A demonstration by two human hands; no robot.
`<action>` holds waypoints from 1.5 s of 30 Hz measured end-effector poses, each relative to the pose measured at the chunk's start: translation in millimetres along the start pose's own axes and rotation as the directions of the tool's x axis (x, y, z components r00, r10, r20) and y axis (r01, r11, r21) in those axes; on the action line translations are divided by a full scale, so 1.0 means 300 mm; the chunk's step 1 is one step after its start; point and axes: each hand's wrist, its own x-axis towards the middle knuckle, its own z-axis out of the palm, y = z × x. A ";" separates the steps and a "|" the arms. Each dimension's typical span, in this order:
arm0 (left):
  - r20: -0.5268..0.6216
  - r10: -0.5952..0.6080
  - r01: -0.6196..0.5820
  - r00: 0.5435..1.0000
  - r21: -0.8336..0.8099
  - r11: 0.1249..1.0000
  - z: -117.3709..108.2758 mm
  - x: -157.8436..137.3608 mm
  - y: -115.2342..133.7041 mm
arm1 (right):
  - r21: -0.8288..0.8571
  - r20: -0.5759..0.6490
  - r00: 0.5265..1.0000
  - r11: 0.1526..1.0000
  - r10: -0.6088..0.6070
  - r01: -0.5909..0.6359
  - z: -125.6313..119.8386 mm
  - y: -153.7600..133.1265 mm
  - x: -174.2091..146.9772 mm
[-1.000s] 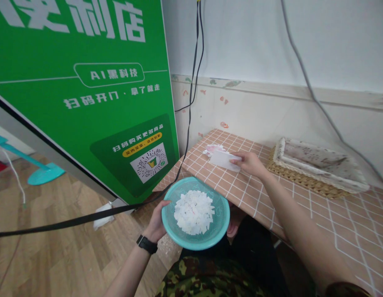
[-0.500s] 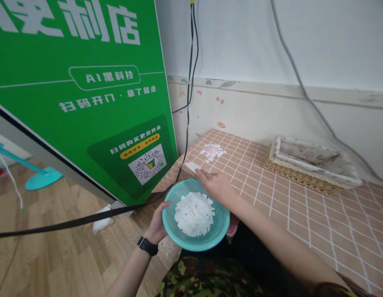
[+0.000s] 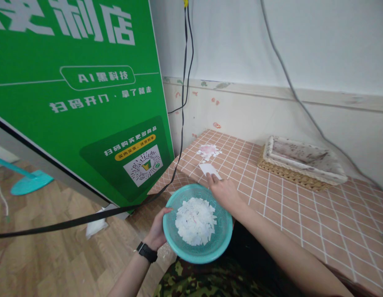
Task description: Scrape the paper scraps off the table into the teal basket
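My left hand (image 3: 158, 229) grips the left rim of a teal plastic strainer basket (image 3: 224, 243), thumb over the edge. Inside the basket lies a heap of white paper scraps (image 3: 196, 221). Beyond its far rim, my right hand (image 3: 224, 190) pinches a flat white card (image 3: 209, 169) over the checked tabletop. A small pile of white and pinkish paper scraps (image 3: 209, 151) lies on the table just past the card. Whether the card touches the table I cannot tell.
The brown checked tablecloth (image 3: 271, 206) covers the table along the wall. A cloth-lined wicker basket (image 3: 302, 163) stands at the back right. On the left rises a green cabinet panel (image 3: 70, 136). A black cable (image 3: 148, 202) hangs across in front of it.
My right hand has moved the card rightward, from near the table's left edge to in front of the scrap pile. The strainer basket has come slightly lower in view, still in my left hand.
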 end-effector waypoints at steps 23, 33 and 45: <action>-0.003 -0.070 0.070 0.998 -0.012 0.997 0.054 0.052 -0.129 | 0.056 -0.176 0.810 0.828 0.559 -0.558 0.015 0.406 -0.129; -0.041 -0.046 0.046 0.998 0.005 0.999 0.049 0.020 -0.093 | 0.279 -0.294 0.759 0.812 0.581 -0.513 0.015 0.394 -0.059; -0.063 0.023 -0.022 0.998 0.021 1.000 0.021 0.020 -0.068 | 0.626 -0.231 0.701 0.654 0.675 -0.424 0.056 0.479 0.270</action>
